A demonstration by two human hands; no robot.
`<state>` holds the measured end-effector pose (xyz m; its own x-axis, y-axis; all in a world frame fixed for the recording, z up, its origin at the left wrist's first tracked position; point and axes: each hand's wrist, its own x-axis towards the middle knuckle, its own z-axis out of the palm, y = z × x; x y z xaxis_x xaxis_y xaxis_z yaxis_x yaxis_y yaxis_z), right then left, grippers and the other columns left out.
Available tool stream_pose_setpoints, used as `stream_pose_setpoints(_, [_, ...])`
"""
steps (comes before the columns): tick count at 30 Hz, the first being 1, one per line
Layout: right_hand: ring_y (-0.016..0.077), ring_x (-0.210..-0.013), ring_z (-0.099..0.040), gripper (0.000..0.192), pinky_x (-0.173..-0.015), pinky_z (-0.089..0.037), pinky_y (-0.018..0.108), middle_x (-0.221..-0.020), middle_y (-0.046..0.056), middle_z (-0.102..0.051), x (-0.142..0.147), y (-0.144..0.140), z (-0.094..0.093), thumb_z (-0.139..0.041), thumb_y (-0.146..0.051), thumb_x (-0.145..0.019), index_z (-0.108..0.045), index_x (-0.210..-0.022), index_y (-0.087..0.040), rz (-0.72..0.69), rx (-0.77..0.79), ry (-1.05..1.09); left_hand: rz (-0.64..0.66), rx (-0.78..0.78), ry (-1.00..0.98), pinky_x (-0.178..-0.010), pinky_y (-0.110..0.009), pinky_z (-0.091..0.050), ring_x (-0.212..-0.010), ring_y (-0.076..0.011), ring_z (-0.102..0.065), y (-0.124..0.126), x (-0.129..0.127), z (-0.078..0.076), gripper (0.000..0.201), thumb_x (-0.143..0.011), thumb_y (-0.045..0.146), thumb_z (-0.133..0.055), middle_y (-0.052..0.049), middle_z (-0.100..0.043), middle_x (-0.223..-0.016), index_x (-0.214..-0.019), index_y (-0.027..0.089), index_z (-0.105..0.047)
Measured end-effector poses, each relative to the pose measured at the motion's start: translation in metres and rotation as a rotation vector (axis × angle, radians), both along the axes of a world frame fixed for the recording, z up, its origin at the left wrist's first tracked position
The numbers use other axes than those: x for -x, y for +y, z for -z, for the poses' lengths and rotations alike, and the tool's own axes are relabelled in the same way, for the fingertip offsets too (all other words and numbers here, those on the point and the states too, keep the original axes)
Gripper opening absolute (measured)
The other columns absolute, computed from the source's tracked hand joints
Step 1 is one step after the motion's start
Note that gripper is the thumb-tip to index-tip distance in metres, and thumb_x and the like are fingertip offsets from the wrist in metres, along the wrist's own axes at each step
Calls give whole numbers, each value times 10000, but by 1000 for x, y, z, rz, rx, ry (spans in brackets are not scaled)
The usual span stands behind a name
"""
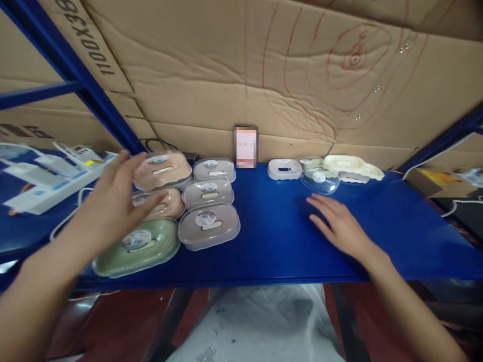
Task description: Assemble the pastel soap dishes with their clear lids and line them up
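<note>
My left hand (116,196) is over the left group of oval plastic boxes that look like soap dishes, thumb and fingers apart and nothing held. Near it are a large peach box (181,163), a smaller peach box (175,202) partly behind my thumb, and a green box (162,246). Beside them stand several greyish-pink boxes (226,231) with clear lids and round labels. My right hand (339,223) hovers with fingers stretched above the blue table, also holding nothing. Just beyond its fingertips lies a clear lid (328,185) with a round label.
At the back right are a pale box base (273,173) and cream pieces (343,162). A phone-like screen (246,146) leans against the cardboard wall (196,65). Power strips (56,188) with white cables lie at the left, past a blue frame post (94,90). The table's front edge (264,281) is near my lap.
</note>
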<state>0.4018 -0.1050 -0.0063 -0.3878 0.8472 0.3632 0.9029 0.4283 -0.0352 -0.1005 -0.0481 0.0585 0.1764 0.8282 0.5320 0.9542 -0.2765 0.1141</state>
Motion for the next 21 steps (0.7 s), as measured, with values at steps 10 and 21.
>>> stream_pose_setpoints(10, [383, -1354, -579, 439, -1183, -364, 604, -1458, 204, -654, -29, 50, 10, -504, -366, -1089, -599, -1466, -163, 208, -182, -258, 977, 1, 255, -1186, -492, -512, -1371, -309, -634, -84, -177, 86, 424, -1045, 222, -579, -188, -579, -1561, -1468, 182, -577])
stream_pose_setpoints(21, [313, -1409, -535, 380, -1175, -338, 474, -1523, 161, -628, 30, 78, -10, -463, -250, -1075, -617, -1410, -161, -25, -78, -223, 974, 78, 254, -1025, -461, -544, -1274, -336, -642, -72, -218, 84, 442, -998, 264, -639, -178, -593, -1528, -1426, 165, -600])
